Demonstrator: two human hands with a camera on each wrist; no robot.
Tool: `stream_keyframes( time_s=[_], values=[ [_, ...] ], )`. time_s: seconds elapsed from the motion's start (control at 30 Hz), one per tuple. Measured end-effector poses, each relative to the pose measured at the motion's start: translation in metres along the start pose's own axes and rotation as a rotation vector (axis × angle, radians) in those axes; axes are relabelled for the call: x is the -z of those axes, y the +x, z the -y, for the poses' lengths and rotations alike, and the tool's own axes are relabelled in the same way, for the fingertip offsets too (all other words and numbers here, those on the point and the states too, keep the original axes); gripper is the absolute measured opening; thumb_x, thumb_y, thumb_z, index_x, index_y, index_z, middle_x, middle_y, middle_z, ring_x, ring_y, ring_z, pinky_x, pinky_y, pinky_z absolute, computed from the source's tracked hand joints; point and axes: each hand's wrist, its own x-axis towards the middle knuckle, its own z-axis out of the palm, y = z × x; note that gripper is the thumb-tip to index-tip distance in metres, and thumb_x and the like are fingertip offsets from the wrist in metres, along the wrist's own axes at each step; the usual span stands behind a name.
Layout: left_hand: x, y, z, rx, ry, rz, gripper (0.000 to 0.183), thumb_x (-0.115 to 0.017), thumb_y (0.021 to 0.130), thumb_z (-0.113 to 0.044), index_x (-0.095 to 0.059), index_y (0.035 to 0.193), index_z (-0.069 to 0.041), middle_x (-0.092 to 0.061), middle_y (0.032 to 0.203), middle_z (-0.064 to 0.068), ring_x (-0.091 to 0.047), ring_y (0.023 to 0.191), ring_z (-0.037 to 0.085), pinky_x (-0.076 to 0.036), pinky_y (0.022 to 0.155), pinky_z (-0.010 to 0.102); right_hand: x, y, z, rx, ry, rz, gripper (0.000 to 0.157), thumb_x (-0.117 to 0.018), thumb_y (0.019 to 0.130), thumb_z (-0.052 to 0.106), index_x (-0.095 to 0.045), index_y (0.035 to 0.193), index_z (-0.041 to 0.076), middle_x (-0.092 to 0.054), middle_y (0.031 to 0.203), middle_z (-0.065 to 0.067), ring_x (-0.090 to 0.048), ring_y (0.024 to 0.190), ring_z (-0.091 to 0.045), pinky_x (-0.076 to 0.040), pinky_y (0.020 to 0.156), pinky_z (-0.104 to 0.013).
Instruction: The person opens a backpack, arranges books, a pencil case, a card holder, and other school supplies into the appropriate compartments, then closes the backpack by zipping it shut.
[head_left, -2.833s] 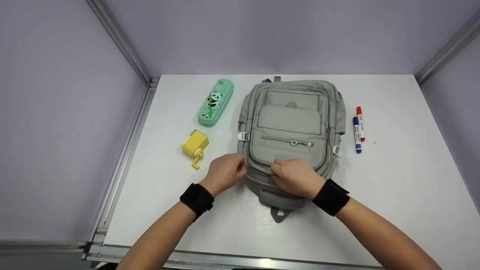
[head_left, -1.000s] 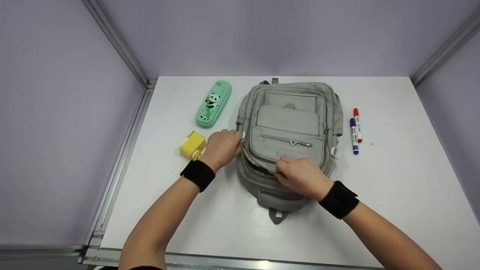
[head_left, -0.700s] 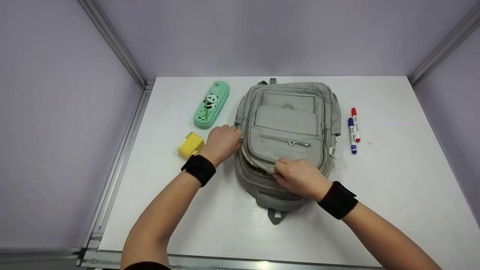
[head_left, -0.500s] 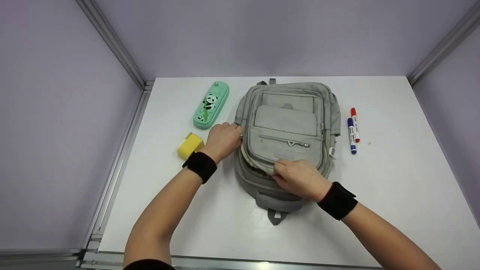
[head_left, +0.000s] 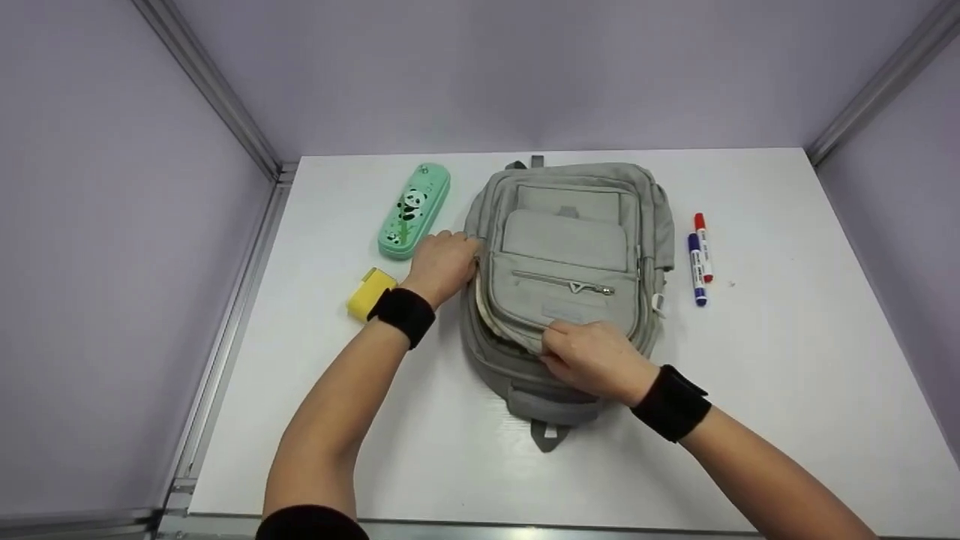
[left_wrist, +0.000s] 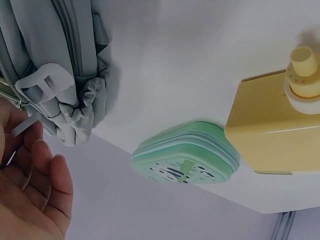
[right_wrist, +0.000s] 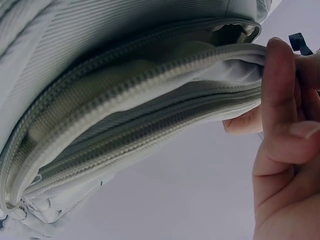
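Note:
A grey backpack [head_left: 566, 238] lies front side up on the white table, its top handle towards the person. At its left side my left hand [head_left: 442, 264] pinches a zipper pull [left_wrist: 26, 124], close by a white strap buckle [left_wrist: 46, 82]. My right hand [head_left: 596, 358] grips the fabric edge of the front part near the handle. In the right wrist view, that zipped edge [right_wrist: 145, 80] stands away from the bag body, and the gap runs along the bag's left. Whatever lies deep inside is hidden in shadow.
Left of the bag lie a green pencil case [head_left: 414, 210] with a panda and a yellow crank sharpener [head_left: 370, 293], partly covered by the left wristband. A red marker [head_left: 703, 246] and a blue marker [head_left: 697, 270] lie to its right. Panels surround the table [head_left: 787, 360].
My left hand has slid away from the person along the bag's left side, and the zipped opening has lengthened behind it. The right hand keeps its hold on the front edge.

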Motion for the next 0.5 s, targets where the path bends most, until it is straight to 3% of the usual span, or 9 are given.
stream_keyframes(
  time_s=[0.5],
  values=[
    [-0.004,0.021,0.008,0.033,-0.004,-0.018,0.012,-0.062,0.099,-0.016,-0.069,0.101,-0.007,-0.07,0.098,0.012,-0.064,0.087,0.035,-0.053,0.073,0.049,0.001,-0.001,0.0,0.002,0.032,-0.005,0.015,-0.075,0.089,0.015,-0.061,0.084,0.016,-0.057,0.077,0.006,-0.054,0.053,-0.012,-0.047,0.046,-0.032]
  ],
)
